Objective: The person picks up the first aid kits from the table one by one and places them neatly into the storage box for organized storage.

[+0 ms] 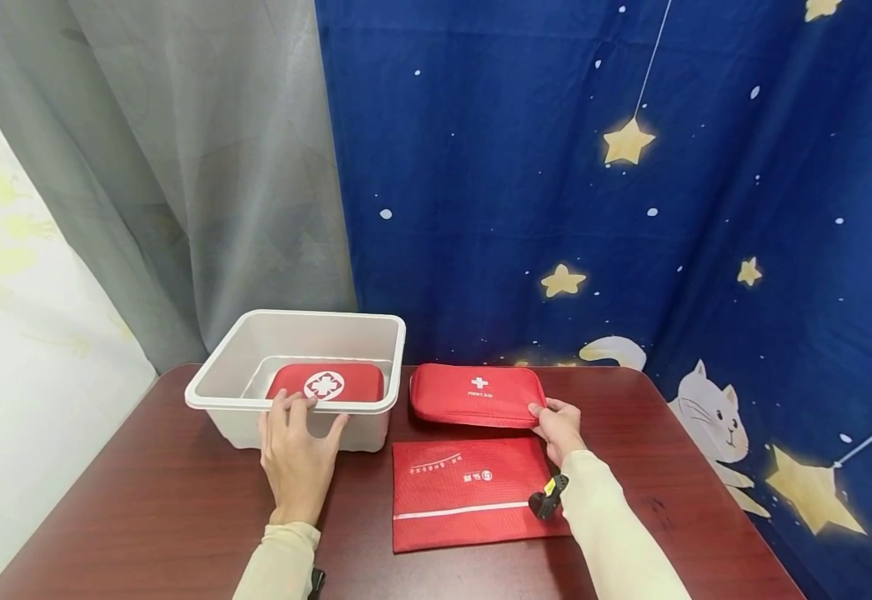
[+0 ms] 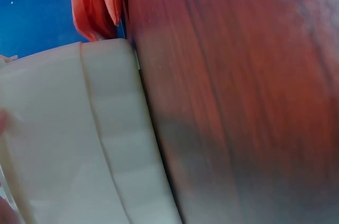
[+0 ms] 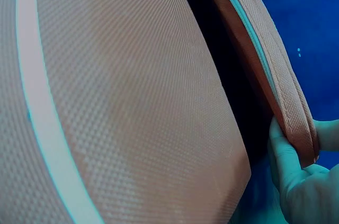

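My left hand (image 1: 297,458) is at the front rim of a white plastic bin (image 1: 229,367), fingers hooked over the rim and thumb against the outer wall. Inside the bin lies a red case (image 1: 364,382) with a white cross emblem; the rim and fingers hide its lower edge. With my right hand (image 1: 559,429) I pinch the right front corner of a red first aid bag (image 1: 443,400), thumb on top and fingers beneath. That corner is tilted up off the table. Closer to me, a flat red pouch (image 1: 466,479) with a white stripe lies beneath my right wrist.
The brown wooden table (image 1: 143,500) ends at a grey curtain (image 1: 256,167) and a blue curtain (image 1: 481,167) with stars. The bin stands at the back left, close beside the first aid bag.
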